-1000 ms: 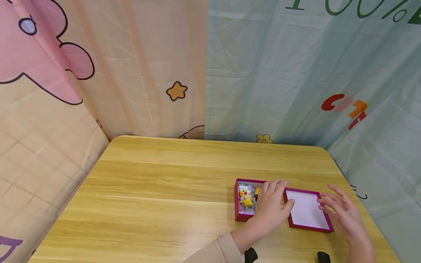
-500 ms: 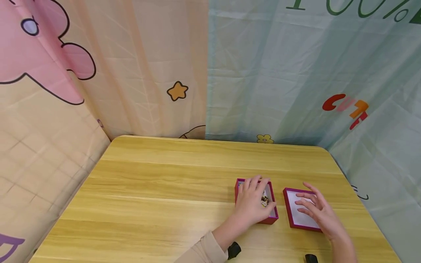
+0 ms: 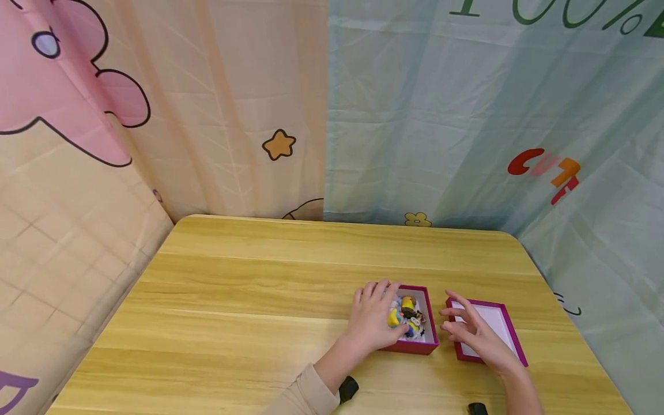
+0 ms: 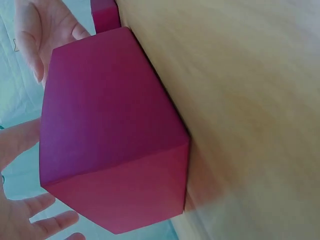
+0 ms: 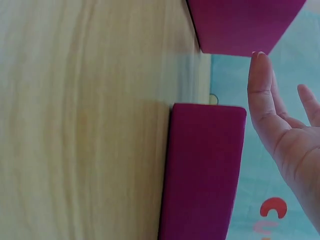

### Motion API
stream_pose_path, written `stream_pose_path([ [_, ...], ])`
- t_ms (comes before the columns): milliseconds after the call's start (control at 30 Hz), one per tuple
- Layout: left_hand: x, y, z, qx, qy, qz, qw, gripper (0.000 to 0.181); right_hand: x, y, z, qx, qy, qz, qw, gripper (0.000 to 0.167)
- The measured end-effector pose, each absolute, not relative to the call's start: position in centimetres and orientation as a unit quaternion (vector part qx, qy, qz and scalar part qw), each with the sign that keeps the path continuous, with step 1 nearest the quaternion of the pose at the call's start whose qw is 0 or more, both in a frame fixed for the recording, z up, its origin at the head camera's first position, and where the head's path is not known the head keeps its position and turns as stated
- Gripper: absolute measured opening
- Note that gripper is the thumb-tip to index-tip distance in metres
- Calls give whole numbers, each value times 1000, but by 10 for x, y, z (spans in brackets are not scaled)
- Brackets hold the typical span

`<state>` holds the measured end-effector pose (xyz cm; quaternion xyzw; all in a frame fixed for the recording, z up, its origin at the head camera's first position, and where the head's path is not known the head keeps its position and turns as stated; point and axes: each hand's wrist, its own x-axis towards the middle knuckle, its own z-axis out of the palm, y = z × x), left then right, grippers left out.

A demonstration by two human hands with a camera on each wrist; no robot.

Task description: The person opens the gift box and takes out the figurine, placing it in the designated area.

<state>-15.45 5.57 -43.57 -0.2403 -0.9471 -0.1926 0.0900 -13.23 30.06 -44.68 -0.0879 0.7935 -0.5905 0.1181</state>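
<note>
A magenta box [image 3: 415,347] stands on the wooden table, its top uncovered, with several small toy figures inside. One figure [image 3: 408,304] is yellow and brown; another [image 3: 413,325] shows yellow and blue. My left hand [image 3: 369,320] is spread over the box's left side, hiding part of the contents. In the left wrist view its fingers [image 4: 50,225] are spread beside the box; contact is unclear. My right hand [image 3: 482,337] hovers over the matching lid [image 3: 495,323], fingers loosely bent and empty, fingertips pointing toward the box. The lid lies inside up, its white lining showing.
The pale wooden table [image 3: 233,323] stretches left and behind the box. Printed curtains [image 3: 249,104] hang behind and beside it. Black wrist straps [image 3: 349,389] show at both wrists.
Both hands have moved left. My left hand has crossed from the box's right side to its left, uncovering figures on the right. My right hand has come from the lid's right edge to its left.
</note>
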Motion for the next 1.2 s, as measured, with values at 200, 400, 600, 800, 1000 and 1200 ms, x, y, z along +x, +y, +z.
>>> stream_pose_path([
  [200,-154,49,-440,-231,-954,-174,81,81,-138,293,-445,-75,804,-571,151,65],
  [400,-154,45,-443,-222,-959,-156,80,83,-142,289,-445,-76,813,-550,173,66],
  [600,-155,42,-443,-217,-962,-142,79,83,-145,287,-448,-101,811,-544,191,67],
  [800,-157,41,-444,-211,-966,-127,78,84,-147,288,-452,-118,806,-544,202,68],
  [1000,-160,41,-446,-206,-968,-118,77,84,-148,288,-453,-108,817,-528,203,70],
  [1200,-163,42,-446,-204,-970,-120,58,83,-150,289,-454,-102,816,-530,208,71],
])
